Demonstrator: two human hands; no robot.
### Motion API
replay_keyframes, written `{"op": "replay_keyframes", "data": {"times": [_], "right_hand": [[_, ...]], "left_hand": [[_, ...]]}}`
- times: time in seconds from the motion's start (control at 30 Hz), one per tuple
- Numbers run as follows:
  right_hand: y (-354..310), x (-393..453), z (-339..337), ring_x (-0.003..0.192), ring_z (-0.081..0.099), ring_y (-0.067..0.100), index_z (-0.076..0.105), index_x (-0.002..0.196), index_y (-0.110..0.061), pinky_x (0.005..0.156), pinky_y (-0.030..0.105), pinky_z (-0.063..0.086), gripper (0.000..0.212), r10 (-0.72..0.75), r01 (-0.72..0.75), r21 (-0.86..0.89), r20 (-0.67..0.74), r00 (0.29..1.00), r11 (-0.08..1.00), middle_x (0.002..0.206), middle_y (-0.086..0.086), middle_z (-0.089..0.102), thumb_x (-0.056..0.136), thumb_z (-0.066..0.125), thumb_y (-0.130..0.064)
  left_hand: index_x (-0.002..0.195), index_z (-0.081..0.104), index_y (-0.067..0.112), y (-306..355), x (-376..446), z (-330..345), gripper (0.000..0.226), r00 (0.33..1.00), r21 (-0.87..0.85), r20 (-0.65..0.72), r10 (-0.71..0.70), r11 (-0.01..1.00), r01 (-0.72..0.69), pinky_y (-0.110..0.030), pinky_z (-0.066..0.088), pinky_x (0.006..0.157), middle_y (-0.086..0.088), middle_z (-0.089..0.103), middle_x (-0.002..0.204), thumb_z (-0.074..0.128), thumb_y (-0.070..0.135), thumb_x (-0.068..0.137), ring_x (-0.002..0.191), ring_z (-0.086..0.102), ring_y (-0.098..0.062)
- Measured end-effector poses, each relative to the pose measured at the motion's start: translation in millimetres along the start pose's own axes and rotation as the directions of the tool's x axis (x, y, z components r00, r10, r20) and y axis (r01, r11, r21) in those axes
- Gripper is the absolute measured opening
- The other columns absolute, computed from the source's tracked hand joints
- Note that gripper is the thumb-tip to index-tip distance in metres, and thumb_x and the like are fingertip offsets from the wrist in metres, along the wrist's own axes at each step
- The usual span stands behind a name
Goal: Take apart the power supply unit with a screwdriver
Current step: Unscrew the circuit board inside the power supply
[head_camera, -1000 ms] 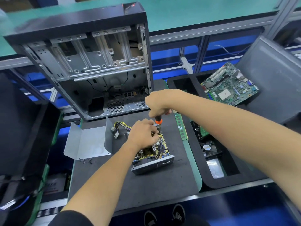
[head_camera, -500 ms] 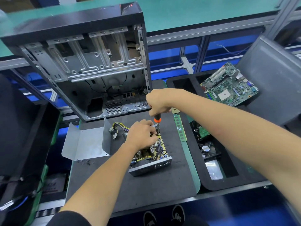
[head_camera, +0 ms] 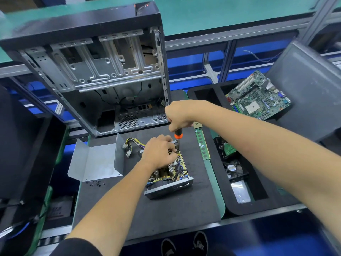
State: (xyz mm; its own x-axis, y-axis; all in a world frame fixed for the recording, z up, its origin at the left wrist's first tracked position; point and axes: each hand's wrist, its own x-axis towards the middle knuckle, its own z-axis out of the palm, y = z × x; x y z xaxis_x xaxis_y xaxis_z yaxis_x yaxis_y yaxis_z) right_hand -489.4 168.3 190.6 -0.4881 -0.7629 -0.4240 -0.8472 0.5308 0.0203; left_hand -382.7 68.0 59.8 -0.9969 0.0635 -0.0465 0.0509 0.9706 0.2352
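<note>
1. The power supply unit [head_camera: 168,179] lies open on the dark mat [head_camera: 147,215] in the middle of the bench, its cover off and its yellowish circuit board, black wires and small parts exposed; the metal end plate faces the person.
2. The left hand [head_camera: 159,153] rests on the far end of the unit, its grip closed on the parts there; what exactly the fingers pinch is hidden.
3. The right hand [head_camera: 180,115] has its grip closed around the top of the screwdriver [head_camera: 178,138], which stands nearly upright with its orange collar below the fist and its shaft reaching down to the unit's far right corner; the tip is too small to make out.
4. A bundle of yellow, black and purple cables [head_camera: 132,144] with white plugs trails from the unit's far left side.
5. Left of the unit lies the bent grey metal cover [head_camera: 96,161], and just in front of it a few small dark screws [head_camera: 94,183].
6. A green memory stick [head_camera: 202,145] lies along the mat's right edge.
7. Behind the mat stands an emptied computer case [head_camera: 103,71]; a red mark on its black top is too blurred to read.
8. To the right, a black tray [head_camera: 238,207] holds a green motherboard [head_camera: 258,97], a fan [head_camera: 232,168] with a round label and other parts; no writing there is legible.
</note>
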Motion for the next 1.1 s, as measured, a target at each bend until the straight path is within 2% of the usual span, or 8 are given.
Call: {"op": "replay_keyframes", "data": {"times": [0.13,0.27,0.37,0.43,0.67,0.87,1.1], "right_hand": [[1.0,0.3,0.0,0.051,0.052,0.022,0.053,0.061,-0.007,0.044,0.023,0.034,0.032,-0.001,0.001,0.012,-0.001,1.0,1.0,0.06,0.011,0.063,0.087,0.056,-0.026],[-0.5,0.6,-0.4,0.05,0.054,0.02,0.055,0.062,-0.007,0.044,0.022,0.035,0.032,0.006,-0.006,0.018,0.005,1.0,1.0,0.057,0.009,0.063,0.087,0.056,-0.026],[-1.3,0.9,-1.0,0.047,0.053,0.018,0.056,0.064,-0.006,0.044,0.022,0.035,0.03,0.008,-0.009,0.021,0.026,1.0,1.0,0.057,0.008,0.064,0.087,0.057,-0.026],[-0.6,0.8,-0.6,0.046,0.052,0.017,0.056,0.066,-0.006,0.044,0.022,0.035,0.03,0.011,-0.012,0.016,0.027,1.0,1.0,0.058,0.009,0.064,0.087,0.057,-0.026],[2.9,1.0,-2.7,0.051,0.051,0.023,0.055,0.064,-0.006,0.045,0.023,0.035,0.031,0.023,-0.024,0.042,0.007,1.0,0.999,0.06,0.011,0.063,0.087,0.059,-0.026],[2.5,2.6,-1.3,0.049,0.052,0.021,0.054,0.06,-0.008,0.046,0.023,0.036,0.033,0.021,-0.022,0.037,0.015,1.0,0.999,0.058,0.01,0.062,0.087,0.057,-0.027],[-0.1,1.4,-1.6,0.047,0.052,0.02,0.056,0.062,-0.006,0.045,0.022,0.036,0.031,0.026,-0.027,0.037,0.015,1.0,0.999,0.058,0.011,0.064,0.086,0.058,-0.026]], "left_hand": [[0.087,0.075,0.025,-0.2,-0.7,-0.2,0.041,1.0,-0.007,-0.009,0.006,1.0,-0.006,-0.03,0.037,0.074,0.009,0.062,0.1,0.04,0.039,0.072,0.09,0.051,-0.018],[0.087,0.075,0.025,-0.3,-1.1,-0.5,0.03,1.0,-0.001,-0.005,0.008,1.0,-0.008,-0.03,0.038,0.074,0.009,0.062,0.101,0.049,0.035,0.077,0.09,0.051,-0.018],[0.088,0.075,0.025,0.3,-1.7,-2.2,0.037,1.0,-0.006,0.003,0.006,1.0,-0.006,-0.031,0.039,0.075,0.01,0.062,0.101,0.044,0.038,0.074,0.091,0.051,-0.018],[0.088,0.075,0.024,0.0,-1.7,-1.7,0.03,1.0,-0.003,0.006,0.005,1.0,-0.005,-0.032,0.04,0.076,0.01,0.061,0.102,0.049,0.036,0.077,0.091,0.051,-0.018],[0.086,0.075,0.024,-0.6,-1.0,-0.7,0.024,1.0,0.001,-0.016,0.015,1.0,-0.015,-0.03,0.036,0.071,0.009,0.061,0.098,0.054,0.034,0.078,0.088,0.051,-0.017],[0.083,0.075,0.024,-0.6,-0.7,0.1,0.038,0.999,-0.012,-0.029,0.012,1.0,-0.013,-0.029,0.032,0.068,0.01,0.062,0.097,0.042,0.039,0.071,0.085,0.051,-0.017],[0.083,0.075,0.025,-1.8,-0.2,1.9,0.033,1.0,-0.003,-0.027,0.012,1.0,-0.012,-0.029,0.035,0.07,0.01,0.062,0.098,0.045,0.038,0.073,0.086,0.05,-0.017]]}}
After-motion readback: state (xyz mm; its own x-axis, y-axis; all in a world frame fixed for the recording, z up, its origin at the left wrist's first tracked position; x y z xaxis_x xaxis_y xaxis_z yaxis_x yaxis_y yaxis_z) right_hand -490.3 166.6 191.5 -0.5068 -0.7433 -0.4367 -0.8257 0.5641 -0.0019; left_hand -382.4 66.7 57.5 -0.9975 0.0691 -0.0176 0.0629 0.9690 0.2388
